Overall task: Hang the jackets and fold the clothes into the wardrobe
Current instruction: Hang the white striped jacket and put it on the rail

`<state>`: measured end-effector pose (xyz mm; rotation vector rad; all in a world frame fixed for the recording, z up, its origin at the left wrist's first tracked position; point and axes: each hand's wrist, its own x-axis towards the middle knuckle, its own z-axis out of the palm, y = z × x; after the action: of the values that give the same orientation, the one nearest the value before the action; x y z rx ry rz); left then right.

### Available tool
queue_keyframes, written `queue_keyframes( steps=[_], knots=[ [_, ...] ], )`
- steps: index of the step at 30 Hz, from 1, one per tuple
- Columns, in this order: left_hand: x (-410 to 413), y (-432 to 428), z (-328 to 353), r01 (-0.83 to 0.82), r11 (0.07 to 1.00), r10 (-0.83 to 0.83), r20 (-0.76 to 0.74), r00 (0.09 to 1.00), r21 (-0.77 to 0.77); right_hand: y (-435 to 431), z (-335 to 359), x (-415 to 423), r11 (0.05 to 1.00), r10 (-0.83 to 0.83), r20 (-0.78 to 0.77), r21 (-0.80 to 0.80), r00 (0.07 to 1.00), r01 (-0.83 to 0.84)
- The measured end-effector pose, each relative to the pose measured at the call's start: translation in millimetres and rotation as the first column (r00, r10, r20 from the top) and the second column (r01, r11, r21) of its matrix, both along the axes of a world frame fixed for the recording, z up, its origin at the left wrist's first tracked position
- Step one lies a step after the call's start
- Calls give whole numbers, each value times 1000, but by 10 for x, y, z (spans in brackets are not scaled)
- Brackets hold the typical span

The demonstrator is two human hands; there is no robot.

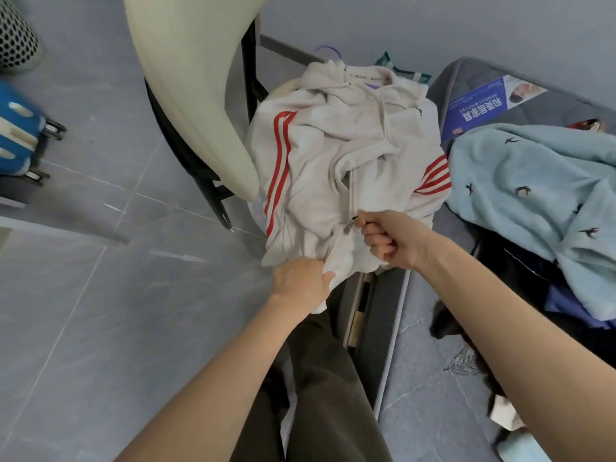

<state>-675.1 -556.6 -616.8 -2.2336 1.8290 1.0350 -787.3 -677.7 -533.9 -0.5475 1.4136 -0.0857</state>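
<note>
A cream zip jacket (333, 161) with red stripes on both sleeves lies crumpled on a chair seat, a purple hanger (328, 51) showing behind its collar. My left hand (301, 281) grips the jacket's bottom hem from below. My right hand (383, 236) pinches the metal zipper pull (351, 225) near the lower end of the zip, fingers curled.
A cream chair back (186, 88) on black legs stands to the left. A light blue blanket (533, 201) with dark bird prints, dark clothes and a blue booklet (480, 108) lie on the bed at right. A blue suitcase (20, 138) sits at far left on grey floor tiles.
</note>
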Motion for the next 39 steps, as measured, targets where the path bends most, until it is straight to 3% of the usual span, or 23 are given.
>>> queue_keyframes(
  steps=[4,7,9,11,14,18,24,28,30,32,35,37,39],
  knots=[
    [121,123,-115,78,945,-105,70,992,318,-718,181,35,964,-238,127,-88,963,249],
    [221,-1,-74,104,899,-177,136,975,426,-1024,230,75,974,-41,80,-219,996,58],
    [259,-269,65,85,930,-149,153,977,358,-1077,219,115,967,136,39,-223,990,-124],
    [242,-592,232,10,990,-27,125,992,141,-1089,220,128,946,263,19,-201,965,-254],
    [104,-1124,451,-142,978,152,51,987,-155,-1119,249,79,936,331,46,-142,942,-322],
    [-31,-1523,512,-121,972,134,55,989,-201,-1213,273,-32,947,313,105,-109,944,-302],
    [-68,-1296,344,-145,989,145,-76,986,15,-1467,281,-61,998,26,144,-68,989,-16],
    [65,-1140,264,-110,977,127,-83,988,182,-1882,432,39,968,-173,213,-144,961,206],
    [124,-1108,254,-70,954,92,-63,994,293,-2049,498,116,956,-123,194,-239,973,168],
    [159,-1184,286,-26,937,39,-32,999,349,-2125,512,191,945,54,128,-327,990,-9],
    [153,-1561,444,-154,980,153,15,988,127,-2163,489,261,906,280,56,-347,958,-244],
    [114,-1946,550,-270,957,273,17,962,-110,-2222,490,249,878,371,20,-334,928,-343],
    [63,-2289,613,-294,932,304,15,953,-212,-2310,492,218,863,424,21,-311,905,-397]
  ],
)
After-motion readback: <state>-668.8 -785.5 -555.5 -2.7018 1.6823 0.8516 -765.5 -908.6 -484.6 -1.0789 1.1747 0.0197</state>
